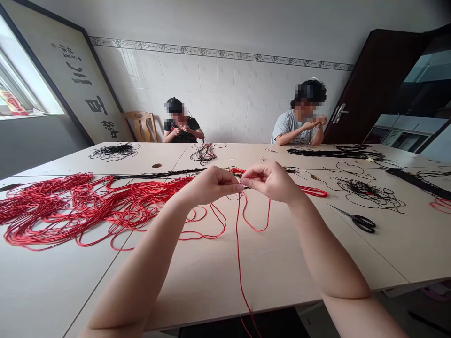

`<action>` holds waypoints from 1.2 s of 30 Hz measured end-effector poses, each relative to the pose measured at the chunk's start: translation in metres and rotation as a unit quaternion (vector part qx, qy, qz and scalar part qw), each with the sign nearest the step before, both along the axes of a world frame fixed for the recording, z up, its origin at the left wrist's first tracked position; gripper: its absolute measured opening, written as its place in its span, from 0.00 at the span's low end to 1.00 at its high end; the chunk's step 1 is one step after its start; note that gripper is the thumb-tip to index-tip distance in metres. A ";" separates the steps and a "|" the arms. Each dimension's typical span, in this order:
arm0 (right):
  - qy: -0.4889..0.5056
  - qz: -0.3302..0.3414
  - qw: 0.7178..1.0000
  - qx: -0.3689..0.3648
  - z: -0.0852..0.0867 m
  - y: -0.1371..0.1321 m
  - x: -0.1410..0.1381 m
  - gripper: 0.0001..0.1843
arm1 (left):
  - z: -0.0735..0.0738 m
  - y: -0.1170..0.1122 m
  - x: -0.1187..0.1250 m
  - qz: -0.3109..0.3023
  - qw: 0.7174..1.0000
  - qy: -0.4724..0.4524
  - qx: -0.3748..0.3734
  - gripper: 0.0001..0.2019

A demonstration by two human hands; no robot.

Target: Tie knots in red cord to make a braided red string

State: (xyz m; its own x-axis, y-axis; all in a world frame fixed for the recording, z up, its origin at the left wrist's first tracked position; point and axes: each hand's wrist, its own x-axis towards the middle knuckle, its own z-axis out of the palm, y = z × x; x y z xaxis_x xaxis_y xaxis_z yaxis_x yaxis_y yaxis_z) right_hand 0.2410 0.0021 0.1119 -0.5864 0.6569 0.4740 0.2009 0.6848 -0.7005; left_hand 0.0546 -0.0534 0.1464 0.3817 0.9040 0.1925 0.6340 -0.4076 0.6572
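Both of my hands meet above the table, fingertips pinched close together on a thin red cord [238, 244]. My left hand [214, 183] closes thumb against fingers on the cord. Just to its right, my right hand [270, 180] pinches the cord as well, fingers curled. From between them one length hangs straight down past the table's front edge, while another loops below my right hand. The exact crossing of the strands at the fingertips is too small to make out. A large tangle of red cord [81, 206] spreads over the table at left.
Scissors [359, 221] with black handles lie right of my right forearm. Bundles of black cord [366, 190] rest at right, with more black cord [114, 150] at the far left. Across the table [204, 277] sit two people [181, 124], [299, 122], hands raised. A dark door [366, 84] stands behind.
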 end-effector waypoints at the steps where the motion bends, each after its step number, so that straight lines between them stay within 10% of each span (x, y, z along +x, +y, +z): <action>1: -0.003 -0.004 1.000 0.009 -0.001 0.001 -0.002 0.13 | 0.000 0.000 0.000 0.004 1.000 0.002 0.001 0.14; 7: 0.104 -0.163 0.963 0.187 -0.001 0.000 -0.010 0.15 | 0.001 0.000 0.000 0.053 0.997 -0.051 0.000 0.17; 15: -0.032 -0.114 0.966 0.231 0.000 -0.015 -0.015 0.19 | 0.001 0.001 0.000 0.105 0.990 -0.091 0.010 0.17; 30: -0.043 0.055 0.975 0.213 0.002 -0.012 -0.010 0.15 | -0.001 0.002 0.003 0.109 0.987 -0.120 -0.002 0.17; 36: 0.120 -0.025 0.986 0.114 0.004 -0.011 -0.012 0.13 | 0.004 -0.005 -0.002 0.077 0.981 -0.176 -0.024 0.15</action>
